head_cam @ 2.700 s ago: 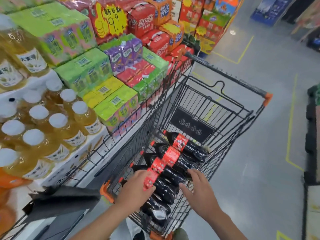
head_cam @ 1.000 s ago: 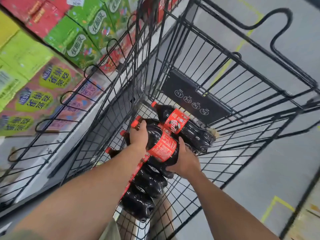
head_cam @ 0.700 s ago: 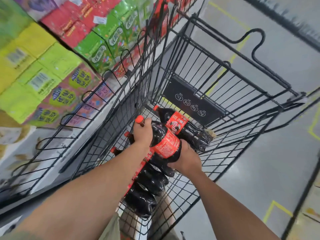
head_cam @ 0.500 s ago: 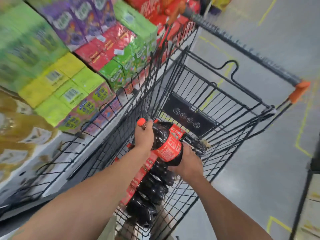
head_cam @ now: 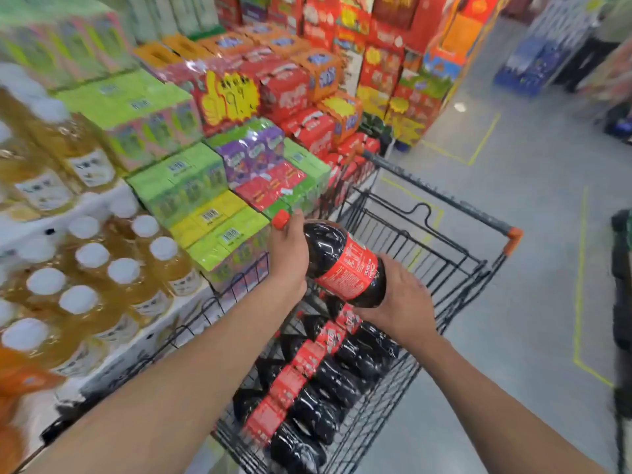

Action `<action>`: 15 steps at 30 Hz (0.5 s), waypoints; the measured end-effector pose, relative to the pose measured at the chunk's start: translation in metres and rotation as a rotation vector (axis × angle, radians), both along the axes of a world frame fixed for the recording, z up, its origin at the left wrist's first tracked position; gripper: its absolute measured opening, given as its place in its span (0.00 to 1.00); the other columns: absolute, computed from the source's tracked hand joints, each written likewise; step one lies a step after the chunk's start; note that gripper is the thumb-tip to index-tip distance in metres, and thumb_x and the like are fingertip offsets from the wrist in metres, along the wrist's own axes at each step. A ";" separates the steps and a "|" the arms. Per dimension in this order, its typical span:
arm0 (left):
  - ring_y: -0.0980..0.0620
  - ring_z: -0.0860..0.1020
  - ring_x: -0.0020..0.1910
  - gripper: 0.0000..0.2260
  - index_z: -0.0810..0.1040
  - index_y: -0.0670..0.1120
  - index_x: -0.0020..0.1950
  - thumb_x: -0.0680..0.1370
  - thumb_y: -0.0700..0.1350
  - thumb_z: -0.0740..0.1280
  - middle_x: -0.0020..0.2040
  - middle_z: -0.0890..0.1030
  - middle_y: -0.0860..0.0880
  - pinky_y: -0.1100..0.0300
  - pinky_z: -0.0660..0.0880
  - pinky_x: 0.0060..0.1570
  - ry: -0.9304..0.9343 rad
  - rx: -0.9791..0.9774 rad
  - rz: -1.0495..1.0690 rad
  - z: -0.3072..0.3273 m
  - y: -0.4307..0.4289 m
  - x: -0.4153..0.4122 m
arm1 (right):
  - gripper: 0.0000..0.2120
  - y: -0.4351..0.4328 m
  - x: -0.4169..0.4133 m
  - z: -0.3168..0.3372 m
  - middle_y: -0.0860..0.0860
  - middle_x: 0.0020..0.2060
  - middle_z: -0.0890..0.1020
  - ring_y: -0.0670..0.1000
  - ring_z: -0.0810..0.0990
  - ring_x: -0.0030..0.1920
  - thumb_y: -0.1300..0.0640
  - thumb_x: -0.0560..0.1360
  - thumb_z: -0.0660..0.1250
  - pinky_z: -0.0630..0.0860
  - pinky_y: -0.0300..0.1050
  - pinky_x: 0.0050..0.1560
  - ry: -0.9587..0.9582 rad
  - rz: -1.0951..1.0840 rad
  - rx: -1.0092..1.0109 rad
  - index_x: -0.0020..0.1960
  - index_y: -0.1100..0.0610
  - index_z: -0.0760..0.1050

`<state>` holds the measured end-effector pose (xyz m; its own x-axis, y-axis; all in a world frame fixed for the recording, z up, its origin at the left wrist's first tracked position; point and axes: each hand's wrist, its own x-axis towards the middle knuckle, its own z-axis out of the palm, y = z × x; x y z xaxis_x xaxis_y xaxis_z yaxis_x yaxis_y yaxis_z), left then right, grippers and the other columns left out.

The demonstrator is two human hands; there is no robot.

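Observation:
A large dark cola bottle (head_cam: 342, 263) with a red label and red cap hangs tilted above the black wire shopping cart (head_cam: 444, 241). My left hand (head_cam: 289, 254) grips it at the neck, just below the cap. My right hand (head_cam: 398, 297) holds its lower end from underneath. Several more cola bottles (head_cam: 318, 381) lie side by side on the cart's floor, below the lifted one.
Left of the cart stand shelves: amber bottles with white caps (head_cam: 92, 278), green and yellow drink cartons (head_cam: 191, 189), red boxes (head_cam: 301, 94) further back. Grey floor with yellow lines (head_cam: 578, 268) spreads to the right. A dark stack (head_cam: 620, 302) stands at the right edge.
Both hands have lifted one cola bottle out of the cart, up and toward the shelves. The view has swung upward, showing the shelves again.

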<state>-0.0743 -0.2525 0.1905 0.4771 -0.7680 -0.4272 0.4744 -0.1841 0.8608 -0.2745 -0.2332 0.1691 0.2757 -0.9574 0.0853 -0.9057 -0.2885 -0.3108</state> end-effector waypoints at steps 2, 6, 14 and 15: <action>0.44 0.84 0.58 0.18 0.78 0.54 0.55 0.73 0.64 0.68 0.58 0.85 0.47 0.38 0.78 0.63 -0.010 -0.047 0.062 0.023 0.013 0.011 | 0.48 0.001 0.009 0.017 0.45 0.64 0.78 0.50 0.78 0.64 0.30 0.61 0.75 0.76 0.58 0.64 -0.047 0.060 -0.038 0.74 0.46 0.63; 0.43 0.85 0.56 0.22 0.79 0.54 0.57 0.70 0.66 0.69 0.58 0.85 0.47 0.38 0.79 0.61 -0.032 -0.107 0.196 0.057 0.050 0.032 | 0.48 0.008 0.031 0.039 0.47 0.65 0.78 0.53 0.78 0.64 0.30 0.61 0.75 0.78 0.61 0.61 -0.117 0.208 -0.092 0.75 0.47 0.62; 0.42 0.86 0.52 0.23 0.78 0.46 0.62 0.76 0.61 0.68 0.55 0.86 0.42 0.43 0.82 0.57 -0.110 -0.129 0.553 0.093 0.170 0.059 | 0.50 0.056 0.080 0.062 0.48 0.66 0.77 0.55 0.78 0.65 0.35 0.61 0.78 0.77 0.60 0.60 -0.150 0.548 -0.111 0.76 0.49 0.62; 0.42 0.86 0.53 0.24 0.79 0.46 0.62 0.74 0.61 0.68 0.55 0.86 0.43 0.42 0.82 0.57 -0.114 -0.127 0.595 0.096 0.189 0.061 | 0.50 0.067 0.087 0.064 0.49 0.66 0.77 0.56 0.78 0.64 0.35 0.61 0.77 0.78 0.60 0.59 -0.143 0.589 -0.108 0.76 0.49 0.62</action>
<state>-0.0130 -0.0638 0.2860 0.8764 -0.3980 -0.2711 0.3683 0.1913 0.9098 -0.1877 -0.1666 0.2330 0.7343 -0.6319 0.2480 -0.5363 -0.7640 -0.3587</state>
